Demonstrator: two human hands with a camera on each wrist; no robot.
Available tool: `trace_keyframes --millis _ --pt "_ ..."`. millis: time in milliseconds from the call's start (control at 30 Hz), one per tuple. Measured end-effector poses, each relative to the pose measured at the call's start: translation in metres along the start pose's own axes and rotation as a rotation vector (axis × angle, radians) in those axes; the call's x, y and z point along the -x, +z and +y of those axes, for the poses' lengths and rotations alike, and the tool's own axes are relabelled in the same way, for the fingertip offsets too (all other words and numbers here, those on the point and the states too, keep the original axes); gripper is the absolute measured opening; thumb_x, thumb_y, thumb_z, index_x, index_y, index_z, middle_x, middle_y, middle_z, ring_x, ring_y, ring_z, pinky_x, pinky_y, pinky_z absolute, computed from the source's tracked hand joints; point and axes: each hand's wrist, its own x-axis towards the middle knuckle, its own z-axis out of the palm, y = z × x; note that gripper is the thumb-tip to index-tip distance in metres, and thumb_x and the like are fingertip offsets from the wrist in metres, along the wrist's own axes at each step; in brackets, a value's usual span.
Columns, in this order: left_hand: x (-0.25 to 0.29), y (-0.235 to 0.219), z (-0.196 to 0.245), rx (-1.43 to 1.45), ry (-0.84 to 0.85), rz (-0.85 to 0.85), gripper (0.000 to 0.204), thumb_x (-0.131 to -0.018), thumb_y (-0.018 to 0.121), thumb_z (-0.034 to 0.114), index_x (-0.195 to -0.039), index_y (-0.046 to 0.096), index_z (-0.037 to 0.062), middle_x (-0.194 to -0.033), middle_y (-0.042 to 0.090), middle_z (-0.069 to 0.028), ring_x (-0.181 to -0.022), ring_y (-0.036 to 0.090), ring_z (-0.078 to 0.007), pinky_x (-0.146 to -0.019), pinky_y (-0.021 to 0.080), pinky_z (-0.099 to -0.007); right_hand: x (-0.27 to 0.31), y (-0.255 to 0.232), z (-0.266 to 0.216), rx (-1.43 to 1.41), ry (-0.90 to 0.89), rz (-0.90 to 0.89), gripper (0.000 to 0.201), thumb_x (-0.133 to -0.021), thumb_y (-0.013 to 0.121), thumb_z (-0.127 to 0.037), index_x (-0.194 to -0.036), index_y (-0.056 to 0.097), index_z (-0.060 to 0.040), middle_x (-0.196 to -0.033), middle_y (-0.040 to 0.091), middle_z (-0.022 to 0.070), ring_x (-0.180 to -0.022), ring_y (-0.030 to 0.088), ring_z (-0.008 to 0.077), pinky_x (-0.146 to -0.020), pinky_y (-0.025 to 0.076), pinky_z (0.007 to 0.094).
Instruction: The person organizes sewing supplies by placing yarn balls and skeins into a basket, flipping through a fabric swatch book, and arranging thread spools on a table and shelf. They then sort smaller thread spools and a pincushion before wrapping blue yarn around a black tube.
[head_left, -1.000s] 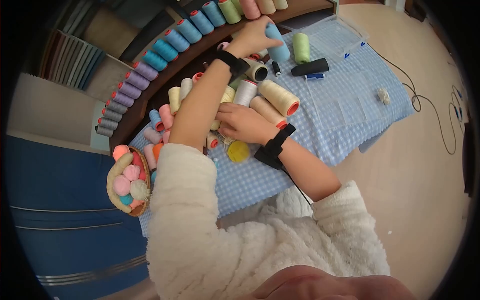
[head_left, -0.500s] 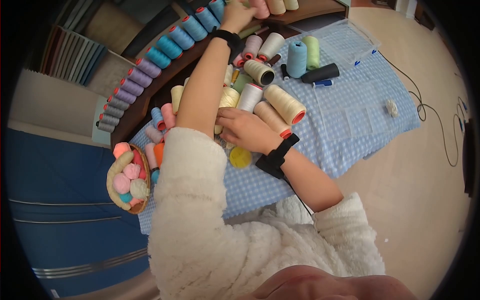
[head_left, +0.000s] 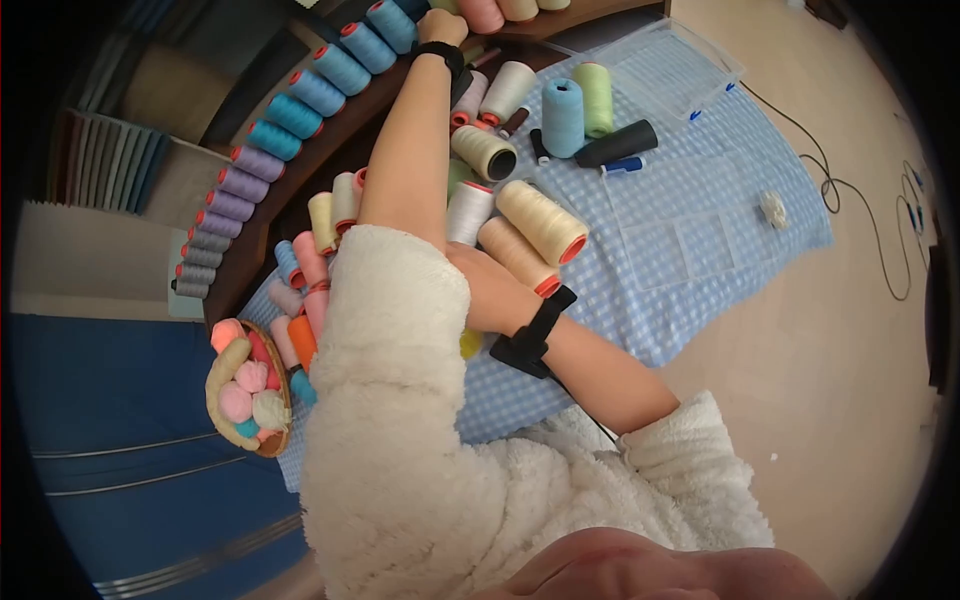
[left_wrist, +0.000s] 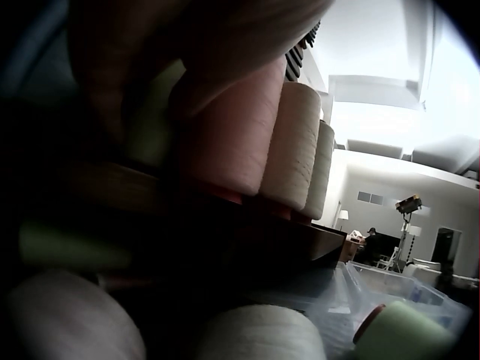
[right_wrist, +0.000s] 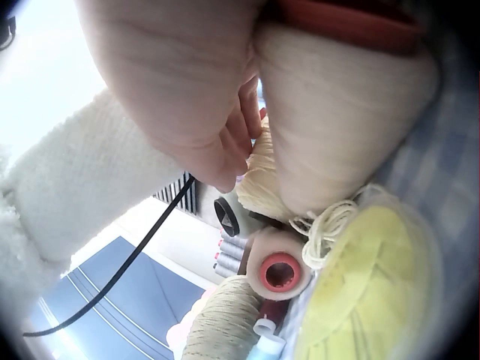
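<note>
At the dark shelf's upper edge my left hand (head_left: 441, 28) reaches in among the thread spools. In the left wrist view its thumb and fingers lie on either side of a green thread spool (left_wrist: 155, 124), right beside a pink spool (left_wrist: 238, 135). My right hand (head_left: 488, 287) stays low over the table, its fingers hidden behind the left sleeve in the head view. From the right wrist, its loosely bent fingers (right_wrist: 234, 142) rest by a cream yarn skein (right_wrist: 262, 176), next to a beige cone (right_wrist: 337, 112). A blue cone (head_left: 562, 120) stands upright beside a light green cone (head_left: 594, 100).
Blue, purple and grey spools line the curved shelf (head_left: 330, 140). Cream and white cones (head_left: 542, 222) lie on the checked cloth (head_left: 640, 320). A wicker basket (head_left: 283, 400) of yarn balls stands left. Clear plastic boxes (head_left: 690, 65) and a dark cone (head_left: 618, 144) lie right.
My left hand has set the blue cone upright on the table, let go, and moved up and left to the green spool on the shelf. My right hand has barely moved.
</note>
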Motion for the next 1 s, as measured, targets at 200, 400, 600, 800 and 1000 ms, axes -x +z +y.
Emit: trace_keyframes --millis 200,400,600,800,1000 --pt "0.021 -0.018 0.031 0.065 -0.025 0.108 0.029 -0.088 0.055 0.015 -0.092 0.073 -0.0077 -0.099 0.068 -0.0333 -0.103 0.065 -0.0485 -0.089 0.052 -0.0517 0.006 0.005 0.008 0.008 -0.011 0.043 0.030 -0.088 0.063 -0.021 -0.113 0.063 -0.0033 -0.111 0.066 0.0195 -0.103 0.062 0.0393 -0.092 0.051 0.0466" --pt "0.029 -0.020 0.034 0.115 0.087 0.029 0.025 -0.089 0.054 0.010 -0.093 0.073 -0.0056 -0.101 0.068 -0.0324 -0.102 0.065 -0.0489 -0.090 0.052 -0.0524 0.006 0.006 0.011 0.040 -0.021 0.009 0.031 -0.088 0.063 -0.020 -0.113 0.063 -0.0021 -0.114 0.065 0.0190 -0.106 0.062 0.0380 -0.095 0.050 0.0456" --pt "0.057 -0.079 0.024 -0.053 0.403 -0.237 0.043 -0.085 0.071 0.032 -0.106 0.072 -0.0058 -0.102 0.071 -0.0274 -0.096 0.070 -0.0368 -0.086 0.056 -0.0418 -0.006 0.003 0.007 0.215 -0.223 -0.041 0.031 -0.083 0.068 -0.011 -0.112 0.065 -0.0006 -0.128 0.061 0.0130 -0.121 0.057 0.0290 -0.102 0.049 0.0404" --pt "0.187 -0.133 0.112 0.451 0.350 -0.867 0.087 -0.084 0.080 0.043 -0.149 0.039 0.0039 -0.124 0.063 -0.0170 -0.096 0.065 -0.0180 -0.075 0.054 -0.0297 -0.006 0.002 0.004 0.188 -0.212 -0.064 0.035 -0.083 0.069 -0.012 -0.115 0.065 -0.0011 -0.126 0.061 0.0122 -0.121 0.057 0.0294 -0.103 0.048 0.0409" --pt "0.201 -0.139 0.145 0.318 0.518 -0.680 0.052 -0.078 0.084 0.028 -0.116 0.061 0.0004 -0.082 0.070 -0.0094 -0.058 0.063 -0.0160 -0.056 0.053 -0.0300 -0.008 0.000 0.001 0.178 -0.168 -0.122 0.034 -0.082 0.069 -0.011 -0.115 0.065 -0.0011 -0.126 0.061 0.0119 -0.121 0.058 0.0294 -0.102 0.049 0.0407"
